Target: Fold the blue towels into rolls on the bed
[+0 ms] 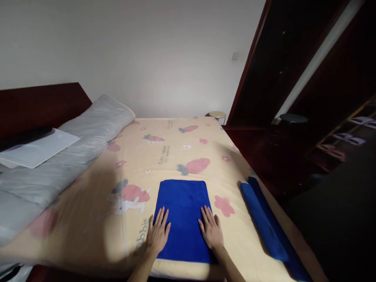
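A blue cloth (pixel 184 219), folded into a flat rectangle, lies near the front edge of the bed. My left hand (pixel 158 232) rests flat on its left edge with the fingers spread. On the right edge lies my right hand (pixel 211 229), also flat, fingers apart and pointing away from me. Neither hand grips the cloth. To the right, along the bed's side, are a blue rolled or folded cloth (pixel 263 221) and a darker blue one (pixel 282 231) beside it.
The bed (pixel 170 164) has a cream sheet with carrots and rabbits. A grey quilt (pixel 88 125) runs along the left, with a white flat board (pixel 41 147) on it. Beyond the bed stand a round stool (pixel 217 114) and a dark stool (pixel 293 118); a shoe rack (pixel 346 125) is far right.
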`<action>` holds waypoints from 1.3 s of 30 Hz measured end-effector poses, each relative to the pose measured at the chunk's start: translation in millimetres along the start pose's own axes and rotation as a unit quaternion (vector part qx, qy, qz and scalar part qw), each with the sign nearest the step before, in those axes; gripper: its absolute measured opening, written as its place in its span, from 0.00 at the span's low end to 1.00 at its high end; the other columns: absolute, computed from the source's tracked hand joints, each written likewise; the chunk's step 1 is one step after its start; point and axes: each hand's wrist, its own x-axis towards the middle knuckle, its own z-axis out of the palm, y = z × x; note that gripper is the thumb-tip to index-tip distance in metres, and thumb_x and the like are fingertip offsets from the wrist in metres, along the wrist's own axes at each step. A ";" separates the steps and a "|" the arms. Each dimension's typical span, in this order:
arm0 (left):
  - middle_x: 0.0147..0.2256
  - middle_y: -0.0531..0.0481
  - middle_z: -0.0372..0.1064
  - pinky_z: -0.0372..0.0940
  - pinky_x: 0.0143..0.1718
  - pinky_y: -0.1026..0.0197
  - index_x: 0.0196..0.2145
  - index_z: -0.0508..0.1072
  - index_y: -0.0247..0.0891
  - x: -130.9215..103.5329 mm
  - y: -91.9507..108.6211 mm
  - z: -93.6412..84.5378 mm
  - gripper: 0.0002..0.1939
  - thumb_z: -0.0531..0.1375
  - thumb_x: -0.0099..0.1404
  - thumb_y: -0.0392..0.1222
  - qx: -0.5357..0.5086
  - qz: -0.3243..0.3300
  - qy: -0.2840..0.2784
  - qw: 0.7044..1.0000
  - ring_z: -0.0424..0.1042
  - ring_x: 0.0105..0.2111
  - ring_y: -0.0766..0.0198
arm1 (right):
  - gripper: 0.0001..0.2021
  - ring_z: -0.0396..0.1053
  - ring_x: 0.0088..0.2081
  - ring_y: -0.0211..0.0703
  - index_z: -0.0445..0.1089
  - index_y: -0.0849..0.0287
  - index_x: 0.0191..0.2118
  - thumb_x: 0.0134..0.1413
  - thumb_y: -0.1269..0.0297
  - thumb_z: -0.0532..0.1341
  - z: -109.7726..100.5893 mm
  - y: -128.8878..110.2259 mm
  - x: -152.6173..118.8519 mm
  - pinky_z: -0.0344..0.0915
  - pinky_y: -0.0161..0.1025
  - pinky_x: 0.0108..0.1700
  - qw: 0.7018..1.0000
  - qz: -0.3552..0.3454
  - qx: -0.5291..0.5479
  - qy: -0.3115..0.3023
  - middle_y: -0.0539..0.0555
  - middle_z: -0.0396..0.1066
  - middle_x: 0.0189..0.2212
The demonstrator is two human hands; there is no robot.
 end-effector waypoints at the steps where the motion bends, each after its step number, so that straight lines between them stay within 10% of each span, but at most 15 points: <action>1: 0.69 0.45 0.48 0.47 0.67 0.40 0.71 0.45 0.45 3.1 -1.5 -0.2 0.29 0.44 0.75 0.45 0.002 -0.004 0.000 1.000 0.53 0.68 0.54 | 0.29 0.49 0.69 0.55 0.56 0.60 0.69 0.70 0.50 0.44 1.3 2.6 0.7 0.50 0.60 0.67 1.000 0.011 -0.006 0.015 0.60 0.50 0.68; 12: 0.70 0.47 0.48 0.47 0.68 0.48 0.72 0.43 0.42 78.9 26.4 6.9 0.31 0.45 0.74 0.40 -0.043 0.100 -0.026 0.994 0.50 0.69 0.59 | 0.28 0.45 0.71 0.49 0.54 0.59 0.70 0.66 0.67 0.47 14.4 -65.1 61.7 0.47 0.53 0.69 0.993 -0.100 0.022 -0.055 0.58 0.47 0.70; 22: 0.70 0.45 0.46 0.46 0.67 0.42 0.70 0.52 0.45 155.4 -24.5 10.3 0.28 0.45 0.75 0.49 -0.038 -0.055 -0.046 0.997 0.48 0.70 0.56 | 0.28 0.43 0.71 0.50 0.51 0.59 0.71 0.71 0.54 0.43 -1.5 6.0 134.0 0.43 0.57 0.69 0.998 0.020 -0.027 -0.050 0.59 0.45 0.70; 27: 0.70 0.44 0.45 0.40 0.68 0.38 0.69 0.54 0.42 159.9 -28.9 6.9 0.27 0.44 0.76 0.47 -0.024 -0.075 -0.038 0.996 0.47 0.70 0.55 | 0.31 0.44 0.71 0.54 0.51 0.67 0.70 0.70 0.54 0.41 2.0 19.2 133.9 0.37 0.58 0.69 0.997 0.075 -0.027 0.004 0.63 0.48 0.69; 39: 0.68 0.46 0.54 0.53 0.66 0.47 0.69 0.55 0.40 96.1 52.5 28.5 0.28 0.45 0.73 0.38 -0.018 0.022 0.037 0.999 0.52 0.68 0.59 | 0.26 0.45 0.71 0.49 0.56 0.60 0.69 0.69 0.64 0.44 25.7 -81.8 74.4 0.44 0.52 0.69 0.999 0.000 0.022 -0.026 0.59 0.48 0.69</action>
